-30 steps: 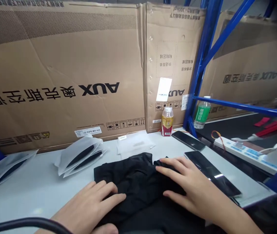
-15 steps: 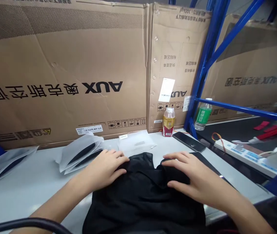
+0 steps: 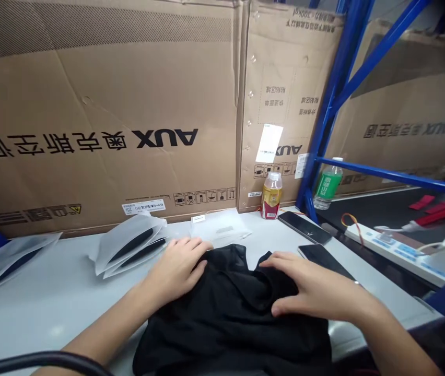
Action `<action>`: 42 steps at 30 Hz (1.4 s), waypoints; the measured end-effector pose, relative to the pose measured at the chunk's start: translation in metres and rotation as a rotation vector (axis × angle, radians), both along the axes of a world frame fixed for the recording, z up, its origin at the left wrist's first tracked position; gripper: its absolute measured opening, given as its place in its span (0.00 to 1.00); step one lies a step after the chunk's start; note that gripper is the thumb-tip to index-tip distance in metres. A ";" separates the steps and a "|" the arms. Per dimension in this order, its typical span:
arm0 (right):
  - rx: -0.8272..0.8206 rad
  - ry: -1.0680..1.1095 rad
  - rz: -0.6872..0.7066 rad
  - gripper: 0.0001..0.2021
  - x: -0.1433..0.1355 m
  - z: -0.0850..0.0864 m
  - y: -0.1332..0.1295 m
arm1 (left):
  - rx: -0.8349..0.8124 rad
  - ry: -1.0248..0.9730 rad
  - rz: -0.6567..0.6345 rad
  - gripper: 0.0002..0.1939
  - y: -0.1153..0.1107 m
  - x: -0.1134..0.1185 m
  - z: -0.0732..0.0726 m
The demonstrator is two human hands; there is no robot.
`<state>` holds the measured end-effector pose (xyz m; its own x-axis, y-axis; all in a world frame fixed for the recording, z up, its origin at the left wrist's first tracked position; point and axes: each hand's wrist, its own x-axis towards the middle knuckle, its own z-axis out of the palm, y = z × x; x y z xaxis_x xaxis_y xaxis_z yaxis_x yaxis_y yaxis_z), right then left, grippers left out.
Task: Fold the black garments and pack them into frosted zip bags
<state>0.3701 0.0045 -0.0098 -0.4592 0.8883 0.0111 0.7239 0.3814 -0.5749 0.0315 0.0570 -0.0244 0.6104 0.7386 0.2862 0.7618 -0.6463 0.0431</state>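
A black garment [image 3: 230, 318], with what looks like a neck opening at its far edge, lies in loose folds before me. My left hand [image 3: 183, 266] rests at its upper left edge, with the thumb apart from the other fingers. On the upper right part lies my right hand [image 3: 304, 287]; its thumb and fingers stand wide apart, with dark folds between them. The undersides of both hands are hidden.
Frosted bags [image 3: 132, 245] with dark contents lie left on the white table [image 3: 58, 313]. Behind are a flat clear bag [image 3: 220, 227], a drink bottle [image 3: 271, 196] and a phone [image 3: 304, 227]. Another dark flat device [image 3: 326, 261] lies right. Cartons [image 3: 105, 104] and a blue rack [image 3: 330, 104] stand beyond.
My left hand has shifted slightly up and right, its fingers closer together. My right hand has turned a little, and the cloth beside it has opened into a rounder fold. More of the dark device shows.
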 end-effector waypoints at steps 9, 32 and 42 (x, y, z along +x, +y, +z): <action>-0.016 0.043 -0.173 0.14 0.024 -0.004 0.011 | 0.039 -0.206 0.020 0.13 0.007 0.013 0.003; -0.087 -0.204 0.078 0.34 -0.050 -0.023 -0.038 | 0.123 0.197 0.418 0.20 0.044 -0.127 0.036; 0.002 -0.145 -0.008 0.29 -0.041 -0.002 -0.033 | -0.080 0.173 0.301 0.27 0.047 -0.163 0.035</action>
<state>0.3291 -0.0283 -0.0119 -0.4494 0.8918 -0.0531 0.8021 0.3766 -0.4634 -0.1316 0.1043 0.0105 0.3967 0.9085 0.1317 0.9180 -0.3918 -0.0624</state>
